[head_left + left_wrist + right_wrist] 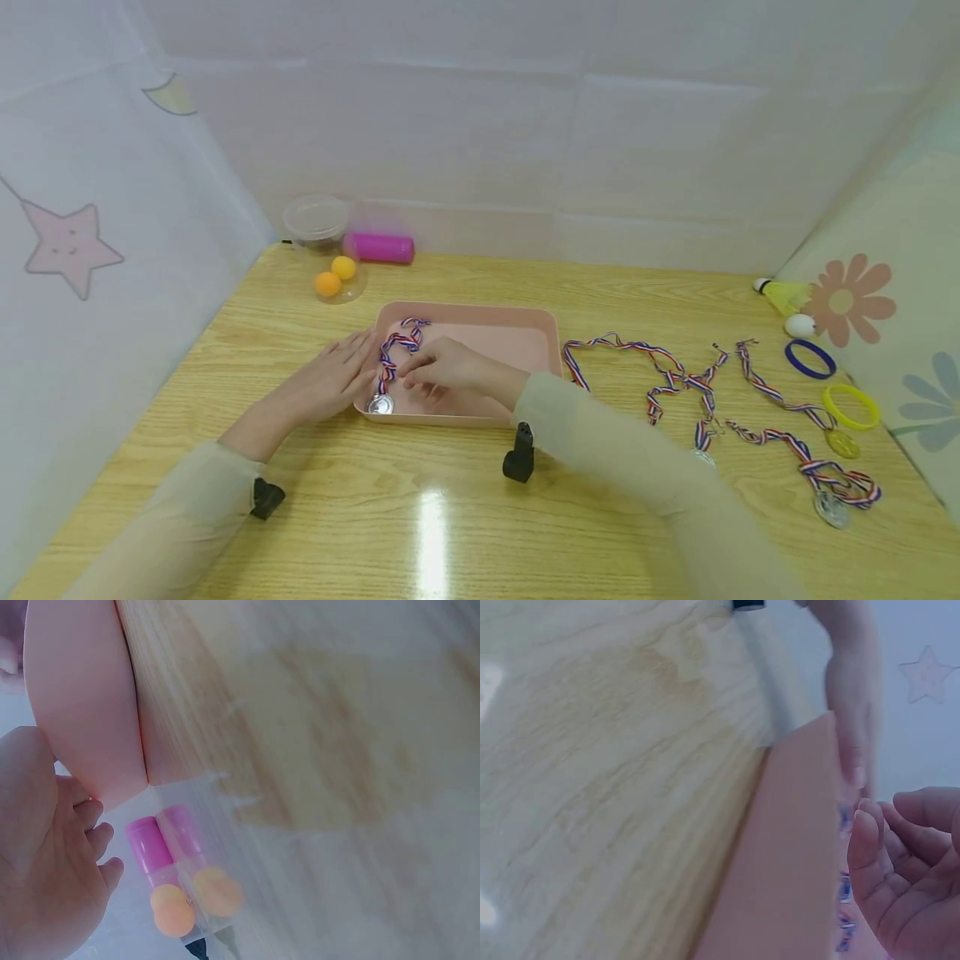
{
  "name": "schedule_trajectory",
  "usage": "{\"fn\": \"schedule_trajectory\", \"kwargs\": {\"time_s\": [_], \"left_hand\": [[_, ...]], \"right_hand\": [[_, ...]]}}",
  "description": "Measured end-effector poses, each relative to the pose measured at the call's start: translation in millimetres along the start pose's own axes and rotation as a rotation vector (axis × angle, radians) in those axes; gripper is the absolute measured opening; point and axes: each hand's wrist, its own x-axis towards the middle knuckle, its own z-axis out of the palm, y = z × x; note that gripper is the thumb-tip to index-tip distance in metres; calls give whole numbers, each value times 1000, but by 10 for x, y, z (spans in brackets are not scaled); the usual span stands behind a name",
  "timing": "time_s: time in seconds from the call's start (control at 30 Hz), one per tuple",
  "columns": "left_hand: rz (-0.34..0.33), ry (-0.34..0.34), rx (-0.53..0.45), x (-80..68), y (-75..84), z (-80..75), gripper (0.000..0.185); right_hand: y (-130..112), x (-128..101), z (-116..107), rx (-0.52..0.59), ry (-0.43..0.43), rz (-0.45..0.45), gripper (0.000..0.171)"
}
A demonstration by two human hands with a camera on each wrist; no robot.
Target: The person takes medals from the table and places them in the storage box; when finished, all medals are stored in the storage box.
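A pink tray [480, 315] lies on the wooden table. Along its left side stretches a medal [381, 404] with a red, white and blue ribbon [387, 367], its silver disc in the near left corner. My left hand [330, 379] touches the tray's left rim with fingers extended. My right hand [453, 367] hovers over the tray just right of the ribbon. In the right wrist view its fingers [874, 855] are loosely bent, with nothing visible between them; the tray wall hides part of the ribbon.
Right of the tray lie several ribboned medals [832, 508], a blue wristband [810, 358], a yellow wristband [851, 407], a white ball [800, 326] and a shuttlecock [783, 293]. At the back left are a magenta cylinder [381, 247], two orange balls [327, 284] and a clear container [315, 218].
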Motion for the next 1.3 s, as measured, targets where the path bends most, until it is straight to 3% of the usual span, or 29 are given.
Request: {"fn": "schedule_trajectory", "kwargs": {"time_s": [0.23, 0.5, 0.73, 1.0, 1.3], "left_hand": [[1, 1, 0, -4, 5, -1, 56], [-3, 0, 1, -4, 14, -9, 56], [-6, -4, -3, 0, 24, -20, 55], [-1, -2, 4, 9, 6, -2, 56], [-9, -14, -3, 3, 2, -3, 57]], "right_hand": [[-140, -451, -359, -15, -15, -136, 26], [-96, -1065, -724, -1, 150, -213, 29], [236, -1455, -921, -76, 251, -186, 31], [819, -1706, -1063, -161, 347, -136, 28], [1274, -1786, -1091, -291, 316, -71, 20]]}}
